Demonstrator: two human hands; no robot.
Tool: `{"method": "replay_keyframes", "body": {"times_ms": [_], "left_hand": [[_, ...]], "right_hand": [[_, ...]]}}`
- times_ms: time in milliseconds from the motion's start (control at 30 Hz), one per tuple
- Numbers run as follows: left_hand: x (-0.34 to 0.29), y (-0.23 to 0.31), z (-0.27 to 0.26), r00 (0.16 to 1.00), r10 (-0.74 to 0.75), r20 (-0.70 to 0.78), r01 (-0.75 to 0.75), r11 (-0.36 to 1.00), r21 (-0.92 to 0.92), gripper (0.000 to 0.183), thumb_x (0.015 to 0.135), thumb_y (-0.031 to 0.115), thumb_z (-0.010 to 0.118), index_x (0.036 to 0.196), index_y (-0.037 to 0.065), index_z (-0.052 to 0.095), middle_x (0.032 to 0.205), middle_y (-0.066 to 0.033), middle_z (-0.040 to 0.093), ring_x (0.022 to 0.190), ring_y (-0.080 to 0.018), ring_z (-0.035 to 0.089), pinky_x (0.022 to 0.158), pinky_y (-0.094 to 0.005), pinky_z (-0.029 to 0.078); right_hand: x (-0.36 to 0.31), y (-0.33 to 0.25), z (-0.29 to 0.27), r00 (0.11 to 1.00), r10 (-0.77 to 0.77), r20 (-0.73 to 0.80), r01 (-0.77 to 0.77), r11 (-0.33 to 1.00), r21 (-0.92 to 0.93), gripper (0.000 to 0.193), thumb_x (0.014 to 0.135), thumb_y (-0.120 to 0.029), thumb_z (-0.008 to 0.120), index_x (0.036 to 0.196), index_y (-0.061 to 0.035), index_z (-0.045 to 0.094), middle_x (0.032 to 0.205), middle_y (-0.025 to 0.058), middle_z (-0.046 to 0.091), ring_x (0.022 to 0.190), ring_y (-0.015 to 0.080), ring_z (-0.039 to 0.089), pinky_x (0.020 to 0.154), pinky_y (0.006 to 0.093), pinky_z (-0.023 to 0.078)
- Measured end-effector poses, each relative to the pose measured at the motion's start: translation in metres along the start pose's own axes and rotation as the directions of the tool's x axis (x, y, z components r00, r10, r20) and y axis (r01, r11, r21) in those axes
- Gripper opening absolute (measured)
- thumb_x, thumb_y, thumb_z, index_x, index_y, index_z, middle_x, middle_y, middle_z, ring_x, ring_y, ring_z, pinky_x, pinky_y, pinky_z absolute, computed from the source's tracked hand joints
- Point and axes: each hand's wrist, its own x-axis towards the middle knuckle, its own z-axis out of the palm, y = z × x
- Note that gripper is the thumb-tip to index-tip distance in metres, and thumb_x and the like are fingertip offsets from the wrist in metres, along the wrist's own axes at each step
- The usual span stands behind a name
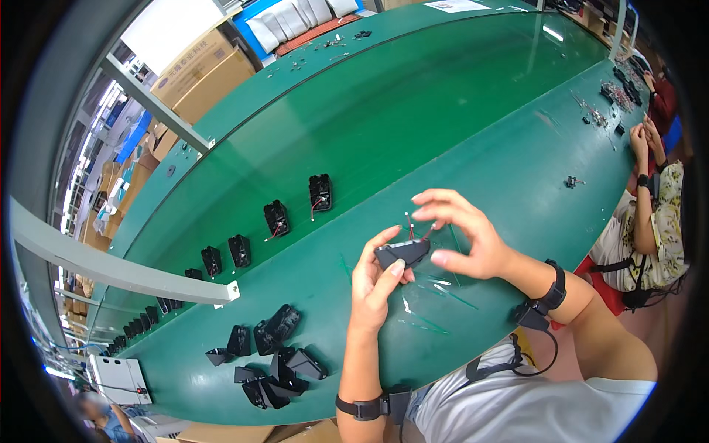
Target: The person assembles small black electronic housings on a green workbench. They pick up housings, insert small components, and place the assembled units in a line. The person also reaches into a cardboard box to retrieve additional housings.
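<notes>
A black plastic housing [402, 253] with thin red wires [410, 228] rising from its far side is gripped in my left hand [373, 284], thumb along its near face. Just to the right, my right hand [473, 240] has its thumb and fingers spread apart around the wire side. Whether a fingertip touches a wire cannot be made out. Thin green strips [452, 297] and small clear scraps lie on the green table beneath both hands. Left of my left forearm sits a loose pile of black plastic shells [278, 375].
Black housings with wires [320, 193] stand in a row along the green belt [413, 111], running to the far left. A grey metal frame bar [133, 277] crosses the left side. At right, another person's hands [644, 140] are near small parts [617, 96].
</notes>
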Motion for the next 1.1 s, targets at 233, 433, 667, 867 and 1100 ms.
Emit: {"method": "replay_keyframes", "body": {"times_ms": [233,433,667,867,1100], "left_hand": [[-0.002,0.006,0.005,0.999,-0.037,0.038,0.04,0.997,-0.07,0.052,0.099,0.026,0.055,0.14,-0.002,0.042,0.082,-0.0118,0.067,0.066,-0.0142,0.063,0.061,-0.0241,0.049],[0.001,0.0,0.001,0.993,-0.091,0.077,0.094,0.995,-0.039,0.047,0.102,0.032,0.051,0.134,-0.002,0.049,0.074,-0.0105,0.067,0.06,-0.0125,0.063,0.056,-0.0211,0.048],[0.0,-0.002,0.001,0.986,-0.146,0.086,0.151,0.987,-0.053,0.048,0.102,0.037,0.051,0.128,-0.003,0.054,0.071,-0.0122,0.069,0.058,-0.0122,0.064,0.054,-0.0201,0.047],[0.001,0.003,0.004,0.986,-0.146,0.082,0.145,0.989,0.024,0.051,0.102,0.039,0.051,0.13,-0.003,0.053,0.073,-0.0127,0.07,0.059,-0.0118,0.065,0.052,-0.0191,0.045],[0.001,-0.006,0.009,0.994,-0.079,-0.07,0.084,0.993,0.077,0.057,0.103,0.037,0.05,0.144,-0.001,0.04,0.078,-0.0115,0.07,0.058,-0.0131,0.065,0.051,-0.0205,0.045]], "right_hand": [[-0.005,0.009,0.003,0.965,0.113,0.235,-0.202,0.893,0.402,0.026,0.086,-0.008,0.071,0.109,0.0023,0.065,0.119,0.0112,0.059,0.11,0.0177,0.057,0.092,0.0324,0.048],[-0.008,-0.006,0.009,0.904,0.386,0.187,-0.417,0.69,0.592,0.039,0.087,-0.009,0.074,0.122,-0.0006,0.058,0.102,0.005,0.063,0.096,0.0124,0.059,0.088,0.0299,0.048],[-0.009,0.008,0.006,0.868,0.428,0.252,-0.484,0.617,0.62,0.045,0.086,-0.012,0.075,0.124,-0.0008,0.055,0.093,0.0029,0.066,0.092,0.0111,0.062,0.091,0.0298,0.047],[-0.008,0.01,0.011,0.82,0.483,0.308,-0.531,0.437,0.726,0.044,0.085,-0.019,0.076,0.12,-0.0021,0.056,0.11,0.0092,0.067,0.102,0.0161,0.063,0.096,0.0338,0.047],[-0.014,0.007,0.014,0.859,0.42,0.293,-0.503,0.587,0.635,0.04,0.084,-0.008,0.076,0.117,-0.0018,0.055,0.109,0.0073,0.063,0.103,0.0154,0.061,0.095,0.0314,0.048]]}}
